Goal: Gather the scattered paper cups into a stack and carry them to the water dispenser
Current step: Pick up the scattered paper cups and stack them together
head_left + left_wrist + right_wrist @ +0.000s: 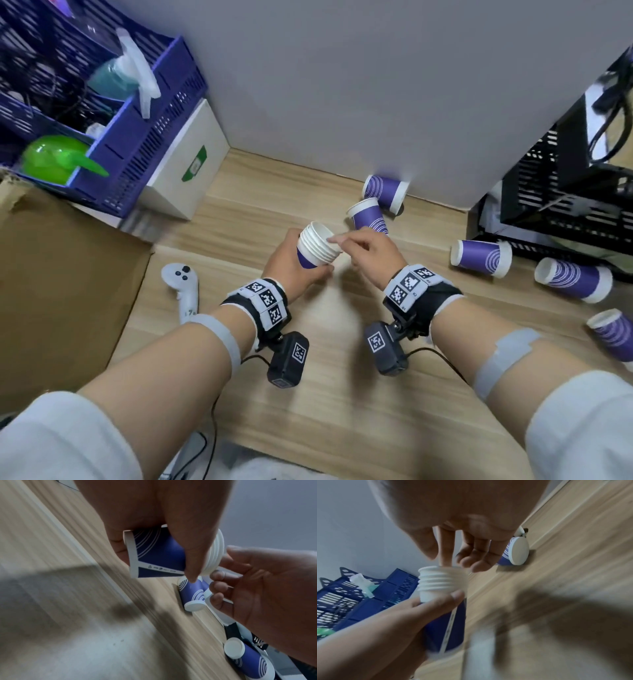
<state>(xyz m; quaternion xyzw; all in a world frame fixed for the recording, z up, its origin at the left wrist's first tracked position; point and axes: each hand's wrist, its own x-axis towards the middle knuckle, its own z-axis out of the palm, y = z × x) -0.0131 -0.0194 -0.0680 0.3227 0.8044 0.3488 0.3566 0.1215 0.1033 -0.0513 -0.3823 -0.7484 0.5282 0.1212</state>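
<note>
Gripping a stack of nested paper cups (317, 249) around its purple lower body, the left hand (291, 263) holds it tilted above the middle of the wooden floor (342, 394), its white rims pointing up and toward the wall. In the left wrist view the thumb and fingers curl round the stack (164, 553), clear of the boards. The right hand (368, 251) is beside the rims with its fingers loosely bent and nothing in them; its index fingertip touches the top rim, which the right wrist view shows as well (443, 574).

Loose purple cups lie on the floor toward the far right. One cup (386, 192) is on its side against the grey wall (376, 85), and a second (368, 216) lies just in front of it, touching or nearly so. A third (481, 257) and a fourth (572, 279) lie on their sides by the foot of a black wire rack (565, 192), and a fifth (613, 334) is at the right edge of the head view.

A white controller (183, 284) lies on the floor to the left, near a cardboard box (61, 274). A blue crate (137, 137) sits on a white box (191, 164) in the far left corner.
</note>
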